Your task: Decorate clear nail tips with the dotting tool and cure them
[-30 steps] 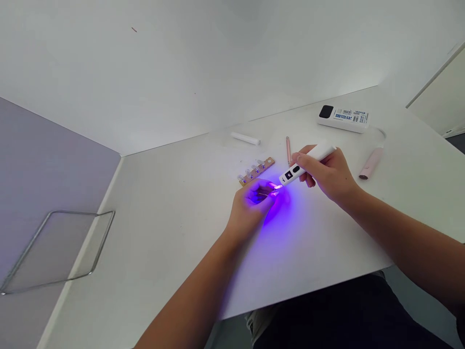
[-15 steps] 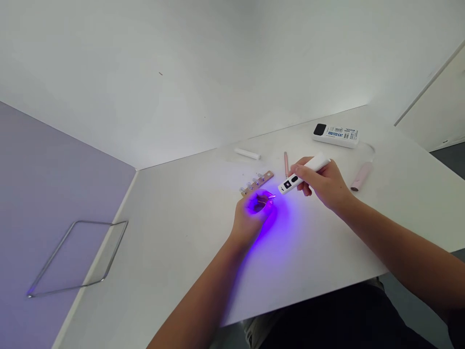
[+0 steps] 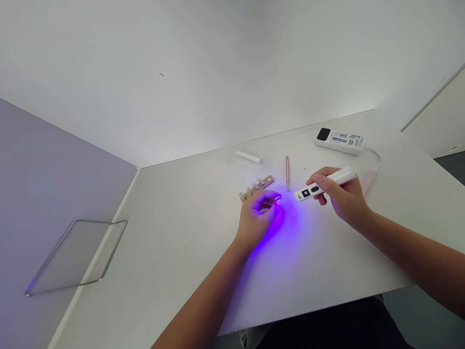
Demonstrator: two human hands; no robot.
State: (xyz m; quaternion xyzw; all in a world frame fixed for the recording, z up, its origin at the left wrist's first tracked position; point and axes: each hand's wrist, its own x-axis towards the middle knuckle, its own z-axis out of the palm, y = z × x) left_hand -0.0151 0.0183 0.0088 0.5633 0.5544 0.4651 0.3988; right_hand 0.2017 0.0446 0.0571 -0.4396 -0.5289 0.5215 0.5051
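My left hand pinches a small nail tip between thumb and fingertips, over the white table. Violet light covers those fingers and the table beside them. My right hand is closed around a white handheld UV nail lamp with a small lit display. The lamp's front end points left toward the nail tip, with a gap between them. Just beyond my left hand lies a wooden strip bearing several clear nail tips. My left hand hides part of its near edge.
A pink pen-like tool lies between the hands, farther back. Behind the strip is a white stick. A white box-shaped device with a cable sits at back right; a pink object is partly behind my right hand. A metal frame stands left.
My right hand has drawn the lamp away to the right, widening the gap to the nail tip. My left hand has shifted slightly right, still pinching it. The pink tool is now fully visible.
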